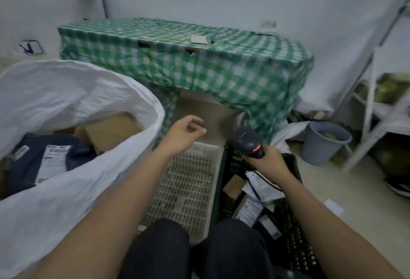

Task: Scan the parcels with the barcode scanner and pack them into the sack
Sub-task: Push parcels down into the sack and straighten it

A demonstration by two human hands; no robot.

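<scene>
Two hands are in view, and only one of them carries anything. Your right hand (267, 160) is wrapped around the grip of the black barcode scanner (249, 142), fingers curled tight on the handle; the scanner head points up and away from you, with a red light showing on its rear face. A black cable (264, 182) runs down from below this hand into the dark crate (296, 254). That crate sits directly beneath and behind your right hand, and it holds the parcels (249, 198) not yet packed: a small brown box and several flat packets with white labels, lying just below your right wrist.

Your left hand (185, 133) hangs in the air with nothing in it, fingers loosely curled and thumb near the fingertips. It is above the far end of the pale slotted crate (188, 187), which lies under your left forearm and touches the dark crate along its right side.

The white sack (73, 92) stands to the left of your left hand, its mouth open and its rim just beside your left forearm. Inside it, well to the left of that hand, lie a dark blue packet (44, 161) with a white label and a brown cardboard box (113, 132).

Beyond both hands stands a table under a green checked cloth (199, 65). To the right of your right hand a grey bucket (325, 142) rests on the floor near a white rack (377, 105).
</scene>
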